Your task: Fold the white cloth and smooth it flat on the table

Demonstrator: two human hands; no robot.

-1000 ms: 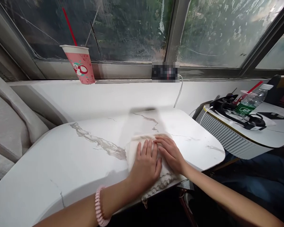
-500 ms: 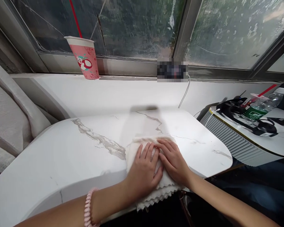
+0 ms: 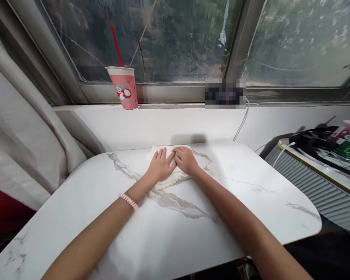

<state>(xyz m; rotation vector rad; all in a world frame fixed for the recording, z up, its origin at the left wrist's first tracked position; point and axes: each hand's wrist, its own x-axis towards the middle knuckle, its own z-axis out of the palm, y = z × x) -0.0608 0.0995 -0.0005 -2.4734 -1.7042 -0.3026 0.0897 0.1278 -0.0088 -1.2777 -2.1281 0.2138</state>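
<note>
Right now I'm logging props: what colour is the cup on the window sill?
Pink cup, white rim, red straw; the head view shows it.

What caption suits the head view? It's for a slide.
Left hand and right hand press flat on a white cloth at the far edge of a marble table.

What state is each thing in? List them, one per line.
cloth: folded, flat on the table's far side, under both hands
left hand: open, palm down on cloth
right hand: open, palm down on cloth
pink cup: upright on sill, straw in
table: marbled white top
</note>
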